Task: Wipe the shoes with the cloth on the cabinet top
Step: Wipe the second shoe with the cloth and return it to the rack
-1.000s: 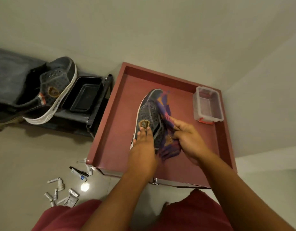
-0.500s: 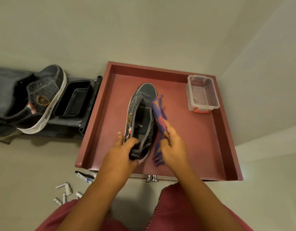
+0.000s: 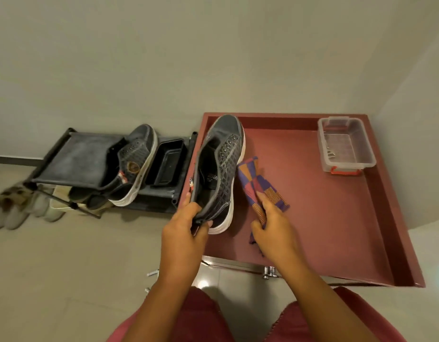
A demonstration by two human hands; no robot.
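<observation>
A dark grey sneaker [image 3: 221, 164] with a white sole lies along the left rim of the red cabinet top [image 3: 324, 213], toe pointing away. My left hand [image 3: 186, 233] grips its heel collar, thumb inside the opening. A purple, orange and red patterned cloth [image 3: 255, 183] lies just right of the shoe, and my right hand [image 3: 272, 225] holds its near end. The matching second sneaker [image 3: 137, 161] rests tilted on the black shoe rack [image 3: 75, 161] to the left.
A clear plastic box [image 3: 346, 144] with a red clip sits at the cabinet's far right corner. A black tray [image 3: 166, 164] lies on the rack. Pale slippers [image 3: 13, 208] stand on the floor at far left. A wall rises behind.
My left hand has carried the shoe by its heel toward the cabinet's left rim. My right hand still holds the cloth, which now lies apart from the shoe. The view has swung left.
</observation>
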